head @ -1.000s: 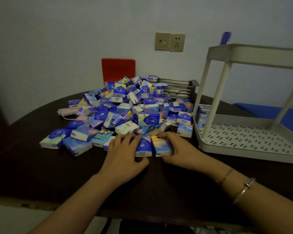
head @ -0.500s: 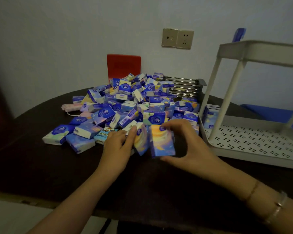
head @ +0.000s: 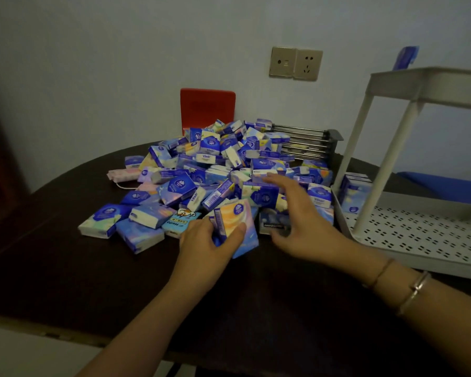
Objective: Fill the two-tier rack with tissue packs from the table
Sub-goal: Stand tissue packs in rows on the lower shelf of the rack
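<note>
A heap of blue and pastel tissue packs (head: 223, 170) covers the middle of the dark round table (head: 65, 268). My left hand (head: 207, 246) grips two packs (head: 233, 221) held on edge together at the heap's near side. My right hand (head: 297, 219) hovers with fingers spread over packs at the heap's right front, holding nothing. The white two-tier rack (head: 419, 240) stands at the right; a few packs (head: 355, 195) stand in the back left corner of its perforated lower tier. One blue pack (head: 405, 57) sticks up from the upper tier.
A red chair back (head: 207, 108) rises behind the heap. A metal wire rack (head: 307, 144) lies behind the packs near the wall. A wall socket (head: 295, 63) is above. Something blue (head: 441, 183) lies behind the white rack.
Both hands lifted one pack each off the table. The right hand passed its pack to the left hand, let go and now reaches over the heap with fingers spread.
</note>
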`<action>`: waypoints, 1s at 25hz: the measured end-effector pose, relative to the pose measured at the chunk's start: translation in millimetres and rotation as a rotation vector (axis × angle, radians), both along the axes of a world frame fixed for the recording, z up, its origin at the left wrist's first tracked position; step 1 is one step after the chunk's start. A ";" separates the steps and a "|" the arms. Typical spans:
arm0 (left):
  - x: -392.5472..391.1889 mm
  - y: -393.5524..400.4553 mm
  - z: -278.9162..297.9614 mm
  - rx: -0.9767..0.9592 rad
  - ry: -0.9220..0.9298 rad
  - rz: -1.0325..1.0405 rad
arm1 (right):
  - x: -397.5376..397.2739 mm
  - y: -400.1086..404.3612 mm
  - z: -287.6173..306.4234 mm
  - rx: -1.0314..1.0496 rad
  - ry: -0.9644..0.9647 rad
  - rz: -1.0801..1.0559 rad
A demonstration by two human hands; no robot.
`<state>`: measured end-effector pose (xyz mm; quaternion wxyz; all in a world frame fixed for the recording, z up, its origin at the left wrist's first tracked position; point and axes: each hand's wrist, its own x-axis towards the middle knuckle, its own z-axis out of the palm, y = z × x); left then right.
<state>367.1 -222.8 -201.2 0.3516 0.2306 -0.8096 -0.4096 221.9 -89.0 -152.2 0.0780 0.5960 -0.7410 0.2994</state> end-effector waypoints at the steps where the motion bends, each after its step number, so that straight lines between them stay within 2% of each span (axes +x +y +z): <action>1: -0.2 -0.6 -0.9 0.011 0.014 -0.001 | -9.2 -6.0 3.0 -0.045 -0.052 -0.113; 4: 0.5 -2.2 -2.8 -0.013 0.016 -0.005 | -32.5 -32.2 5.5 -0.075 -0.291 -0.449; 6: 1.5 -1.3 -3.4 -0.057 -0.001 0.004 | -42.0 -46.9 -0.8 -0.009 -0.421 -0.501; 9: 4.3 2.2 -2.4 -0.128 -0.035 -0.003 | -42.6 -53.2 -6.3 -0.020 -0.457 -0.493; 14: 5.8 6.0 -1.1 -0.226 -0.172 -0.100 | -28.1 -17.7 11.4 -0.192 -0.533 -0.365; 18: 7.3 23.8 7.3 -0.469 -0.274 -0.171 | -10.2 31.4 32.7 -0.275 -0.544 -0.258; 20: 3.6 36.1 10.3 -0.434 -0.310 -0.292 | -4.0 56.5 38.7 -0.257 -0.535 -0.235; 25: -18.0 77.3 15.4 -0.134 -0.202 -0.621 | 1.7 110.3 32.5 -0.121 -0.459 -0.259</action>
